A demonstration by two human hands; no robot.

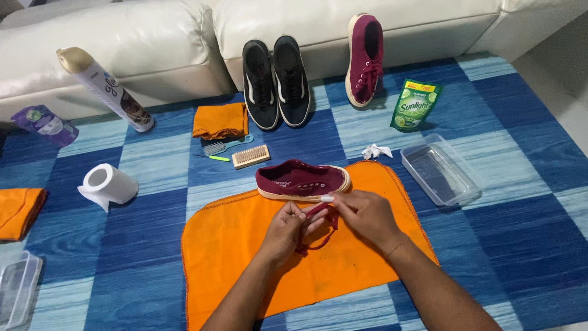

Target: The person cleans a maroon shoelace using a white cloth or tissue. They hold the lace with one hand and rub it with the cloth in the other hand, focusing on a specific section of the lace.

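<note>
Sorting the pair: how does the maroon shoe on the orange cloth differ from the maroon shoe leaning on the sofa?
The maroon shoe on the cloth lies on its side with no lace in its eyelets; the maroon shoe at the sofa stands propped up, laced. The left hand and right hand hold a maroon lace beside the first; the second is untouched. Both share colour and pale soles.
</note>
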